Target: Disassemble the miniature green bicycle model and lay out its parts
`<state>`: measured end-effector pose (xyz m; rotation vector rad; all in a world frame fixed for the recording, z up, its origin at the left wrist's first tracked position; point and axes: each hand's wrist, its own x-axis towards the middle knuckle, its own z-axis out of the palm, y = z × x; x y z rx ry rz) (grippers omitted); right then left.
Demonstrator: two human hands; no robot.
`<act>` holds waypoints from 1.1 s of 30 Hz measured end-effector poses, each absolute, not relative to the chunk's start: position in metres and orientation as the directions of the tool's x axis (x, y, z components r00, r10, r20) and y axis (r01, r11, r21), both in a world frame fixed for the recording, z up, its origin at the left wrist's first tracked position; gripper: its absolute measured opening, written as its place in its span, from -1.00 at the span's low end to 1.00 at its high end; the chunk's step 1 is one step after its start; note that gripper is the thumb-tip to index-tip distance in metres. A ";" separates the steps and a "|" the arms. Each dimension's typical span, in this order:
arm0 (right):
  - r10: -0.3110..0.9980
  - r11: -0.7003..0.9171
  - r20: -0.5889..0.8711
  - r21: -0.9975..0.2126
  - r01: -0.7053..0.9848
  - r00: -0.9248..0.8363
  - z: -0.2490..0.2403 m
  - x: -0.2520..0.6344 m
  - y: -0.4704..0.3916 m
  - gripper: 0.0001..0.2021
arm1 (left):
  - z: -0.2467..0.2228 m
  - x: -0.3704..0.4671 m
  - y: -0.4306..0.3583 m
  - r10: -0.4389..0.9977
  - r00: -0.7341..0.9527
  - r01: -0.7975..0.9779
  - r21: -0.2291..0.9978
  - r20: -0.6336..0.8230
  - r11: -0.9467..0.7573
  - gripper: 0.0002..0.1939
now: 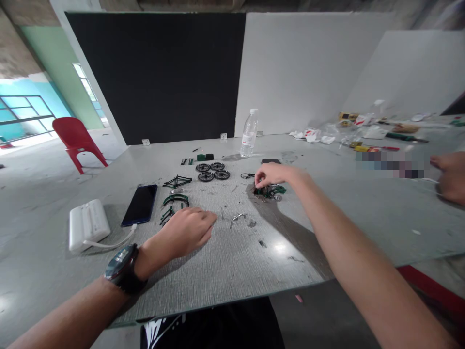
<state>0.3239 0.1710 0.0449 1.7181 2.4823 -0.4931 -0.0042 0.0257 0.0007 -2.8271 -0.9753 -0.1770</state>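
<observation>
My right hand (271, 175) reaches into a small pile of green and black model parts (276, 192), its thumb and fingertips pinched together at the pile's left side. What lies between those fingertips is too small to make out. My left hand (189, 225), with a watch (122, 267) on the wrist, hovers or rests low over the table, fingers curled together; its palm side is hidden. Just beyond it lie green-and-black curved parts (177, 199), partly covered by the hand. Small silver metal parts (238, 219) lie between my two hands.
Spoked black wheels (213, 172) and a thin black frame (177, 181) lie farther back. A water bottle (249, 133) stands near the partition. At left are a phone (140, 205) and a cabled white power bank (89, 224). Another person's hand (452, 177) shows at right, near tools and plastic bags.
</observation>
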 end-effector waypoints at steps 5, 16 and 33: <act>0.929 0.260 -0.234 -0.141 0.955 -0.288 0.045 0.325 0.171 -0.86 | 0.000 -0.005 0.026 0.606 0.780 0.623 -0.101 0.155 -0.776 -0.73; 0.910 0.267 -0.263 -0.218 0.939 -0.320 0.044 0.322 0.169 -0.81 | 0.000 -0.006 0.026 0.589 0.788 0.608 -0.076 0.181 -0.790 -0.70; 0.883 0.314 -0.301 -0.192 0.930 -0.360 0.038 0.319 0.173 -0.84 | 0.002 -0.005 0.024 0.611 0.780 0.625 -0.105 0.137 -0.774 -0.75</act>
